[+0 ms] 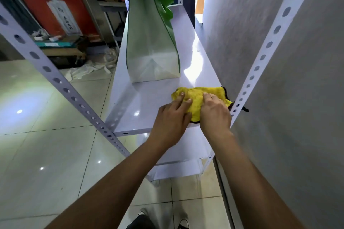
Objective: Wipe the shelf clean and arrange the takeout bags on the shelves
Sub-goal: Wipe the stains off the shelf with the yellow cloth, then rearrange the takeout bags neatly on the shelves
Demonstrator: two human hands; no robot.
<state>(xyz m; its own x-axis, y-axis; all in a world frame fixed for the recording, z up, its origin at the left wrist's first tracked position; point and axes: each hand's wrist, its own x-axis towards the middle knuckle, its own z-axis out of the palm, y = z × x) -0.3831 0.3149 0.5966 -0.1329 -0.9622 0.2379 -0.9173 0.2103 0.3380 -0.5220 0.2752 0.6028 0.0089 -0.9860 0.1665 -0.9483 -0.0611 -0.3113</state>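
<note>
The yellow cloth (200, 96) was pressed flat under the left hand (172, 117), fingers extended, and was gripped by the curled fingers of the right hand (214, 111), at the shelf's (130, 109) front right corner. Wiping was judged to be the step in hand. A sweep toward the back edge would next be called for, but the green takeout bag (151, 42), laid lengthwise along the middle, stood in the way. The right upright (260, 55) crowded the cloth.
</note>
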